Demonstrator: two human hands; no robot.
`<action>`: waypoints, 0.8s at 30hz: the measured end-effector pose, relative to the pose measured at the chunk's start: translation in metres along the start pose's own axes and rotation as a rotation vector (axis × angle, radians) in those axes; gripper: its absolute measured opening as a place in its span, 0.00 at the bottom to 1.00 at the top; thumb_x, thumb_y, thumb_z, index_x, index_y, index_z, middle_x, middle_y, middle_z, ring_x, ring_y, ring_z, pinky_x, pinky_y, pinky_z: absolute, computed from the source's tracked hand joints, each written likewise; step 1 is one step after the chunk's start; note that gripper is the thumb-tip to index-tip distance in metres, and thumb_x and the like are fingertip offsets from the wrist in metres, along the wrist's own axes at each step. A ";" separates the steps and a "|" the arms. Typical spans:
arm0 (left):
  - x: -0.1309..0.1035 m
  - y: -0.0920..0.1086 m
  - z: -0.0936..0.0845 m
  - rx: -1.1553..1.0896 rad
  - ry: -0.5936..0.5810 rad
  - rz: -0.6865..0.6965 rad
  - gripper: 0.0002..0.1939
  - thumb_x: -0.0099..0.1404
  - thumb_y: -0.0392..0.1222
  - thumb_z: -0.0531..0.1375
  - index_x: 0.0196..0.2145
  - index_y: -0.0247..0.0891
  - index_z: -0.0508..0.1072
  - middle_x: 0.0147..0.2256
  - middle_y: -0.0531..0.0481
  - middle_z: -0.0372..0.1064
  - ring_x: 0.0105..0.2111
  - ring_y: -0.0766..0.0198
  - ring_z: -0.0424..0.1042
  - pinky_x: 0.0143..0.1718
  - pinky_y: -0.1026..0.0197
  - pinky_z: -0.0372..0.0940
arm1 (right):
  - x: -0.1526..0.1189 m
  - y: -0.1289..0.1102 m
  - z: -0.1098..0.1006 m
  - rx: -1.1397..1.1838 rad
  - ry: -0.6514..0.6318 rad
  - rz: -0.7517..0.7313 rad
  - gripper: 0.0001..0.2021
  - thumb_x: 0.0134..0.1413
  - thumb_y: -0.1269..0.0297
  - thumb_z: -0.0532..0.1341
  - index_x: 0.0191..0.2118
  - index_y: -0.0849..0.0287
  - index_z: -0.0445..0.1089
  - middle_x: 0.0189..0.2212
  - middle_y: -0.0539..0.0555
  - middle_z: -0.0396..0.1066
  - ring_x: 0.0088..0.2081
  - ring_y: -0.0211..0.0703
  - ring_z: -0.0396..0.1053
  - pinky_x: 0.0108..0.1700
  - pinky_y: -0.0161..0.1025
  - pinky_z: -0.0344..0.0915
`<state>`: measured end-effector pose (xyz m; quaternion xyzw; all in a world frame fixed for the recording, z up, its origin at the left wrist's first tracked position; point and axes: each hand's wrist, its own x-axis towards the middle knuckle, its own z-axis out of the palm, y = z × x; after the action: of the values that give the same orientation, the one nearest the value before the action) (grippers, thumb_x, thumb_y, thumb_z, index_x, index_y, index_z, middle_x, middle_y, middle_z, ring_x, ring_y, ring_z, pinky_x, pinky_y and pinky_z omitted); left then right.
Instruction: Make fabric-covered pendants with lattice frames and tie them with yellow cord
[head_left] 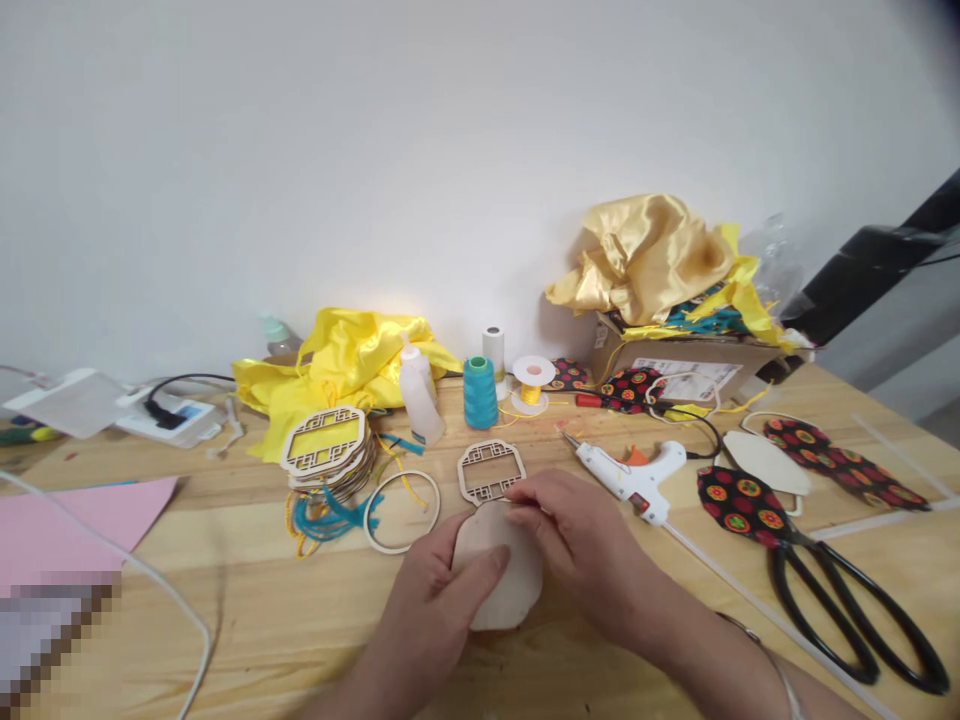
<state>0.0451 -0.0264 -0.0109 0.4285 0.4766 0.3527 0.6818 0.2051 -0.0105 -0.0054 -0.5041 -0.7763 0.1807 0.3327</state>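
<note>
My left hand (457,590) grips a pale, flat panel with scalloped corners (510,590), its thumb lying across the face. At the panel's top edge, the fingers of my right hand (562,530) are pinched together; whether something small is between them is hidden. Just beyond the panel lies a wooden lattice frame (491,470) with cut-out patterns. To the left are a plain thin ring (402,512) and a stack of similar lattice frames (326,448). A white glue gun (630,475) rests right of my right hand.
Black-handled scissors (832,600) and dark patterned fabric pieces (739,500) lie at right. Behind stand a teal thread cone (480,393), a squeeze bottle (420,395) and a cardboard box (675,365) topped with gold satin (652,250). A white cable (150,580) crosses the left side.
</note>
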 end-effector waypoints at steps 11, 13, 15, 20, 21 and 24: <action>0.003 -0.005 0.001 -0.019 -0.013 0.054 0.16 0.56 0.44 0.61 0.42 0.36 0.72 0.32 0.51 0.71 0.30 0.63 0.67 0.29 0.65 0.63 | -0.011 -0.003 0.014 -0.607 0.060 -0.436 0.10 0.50 0.81 0.51 0.32 0.65 0.66 0.28 0.60 0.68 0.30 0.48 0.64 0.33 0.44 0.62; 0.002 -0.005 0.002 -0.034 -0.018 0.042 0.15 0.56 0.44 0.61 0.41 0.36 0.72 0.31 0.51 0.71 0.29 0.63 0.66 0.29 0.65 0.63 | -0.011 -0.004 0.016 -0.639 0.048 -0.455 0.09 0.49 0.81 0.51 0.32 0.65 0.66 0.28 0.61 0.68 0.29 0.49 0.64 0.32 0.45 0.61; 0.002 -0.004 0.002 -0.035 -0.024 0.022 0.15 0.56 0.44 0.61 0.41 0.35 0.72 0.30 0.52 0.71 0.27 0.65 0.66 0.28 0.65 0.62 | -0.011 -0.002 0.018 -0.639 0.052 -0.447 0.09 0.49 0.81 0.51 0.32 0.66 0.66 0.27 0.61 0.68 0.28 0.49 0.64 0.31 0.45 0.62; 0.002 -0.005 0.002 -0.033 -0.028 -0.005 0.16 0.55 0.43 0.62 0.40 0.33 0.72 0.26 0.52 0.70 0.24 0.65 0.67 0.25 0.65 0.62 | -0.006 0.006 0.016 -0.382 0.040 -0.216 0.09 0.50 0.80 0.53 0.33 0.63 0.67 0.28 0.57 0.71 0.30 0.46 0.66 0.31 0.41 0.63; 0.003 -0.005 0.001 -0.043 -0.015 -0.009 0.16 0.55 0.44 0.62 0.41 0.33 0.72 0.26 0.51 0.70 0.24 0.65 0.67 0.24 0.65 0.62 | -0.005 0.008 0.014 -0.297 0.025 -0.153 0.09 0.51 0.79 0.53 0.33 0.62 0.68 0.29 0.56 0.71 0.31 0.44 0.67 0.32 0.39 0.63; 0.004 -0.006 -0.001 -0.080 0.009 -0.014 0.17 0.55 0.43 0.62 0.41 0.33 0.71 0.26 0.51 0.70 0.23 0.65 0.66 0.24 0.64 0.62 | -0.003 0.011 0.011 -0.134 -0.001 -0.073 0.09 0.55 0.76 0.52 0.36 0.60 0.68 0.31 0.53 0.72 0.33 0.41 0.67 0.35 0.37 0.63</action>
<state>0.0454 -0.0244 -0.0178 0.3961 0.4682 0.3687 0.6985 0.2055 -0.0079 -0.0208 -0.4964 -0.8046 0.1163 0.3044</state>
